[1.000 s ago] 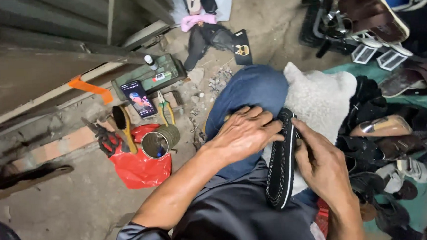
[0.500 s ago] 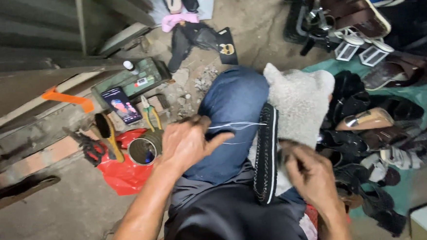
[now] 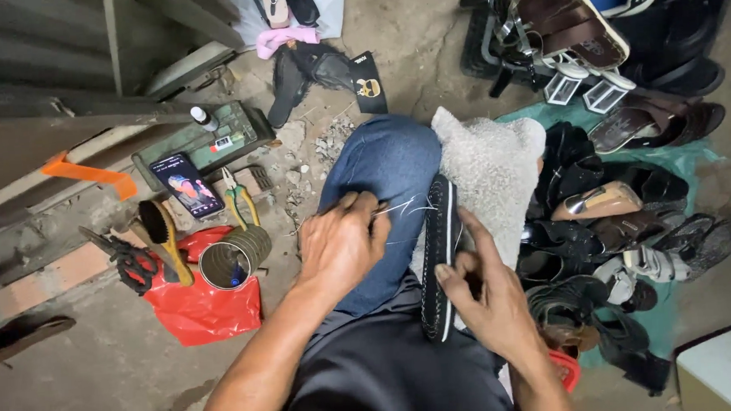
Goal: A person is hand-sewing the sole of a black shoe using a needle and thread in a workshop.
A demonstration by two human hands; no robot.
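Pinching a pale thread (image 3: 399, 208) between its fingertips, the left hand (image 3: 342, 244) is resting on the knee. The right hand (image 3: 487, 303) is gripping the black shoe sole (image 3: 439, 252), standing on edge just right of the thigh.

Shoe sole (image 3: 440, 256) black rubber, matt, ribbed tread; thin pale thread (image 3: 399, 207) looks like glossy nylon. Towel (image 3: 489, 174) grey cloth, rough nubby pile. Jeans (image 3: 381, 188) blue denim, matt. Tin can (image 3: 233, 256) ridged metal, dull shine. Bag (image 3: 204, 310) red plastic, crinkled, slightly glossy. Phone (image 3: 187, 185) smooth glossy glass screen. Brush (image 3: 165, 238) yellow handle, wood-like. Floor (image 3: 99, 378) rough bare concrete, dusty. Shoes (image 3: 609, 243) mostly leather-look, some glossy
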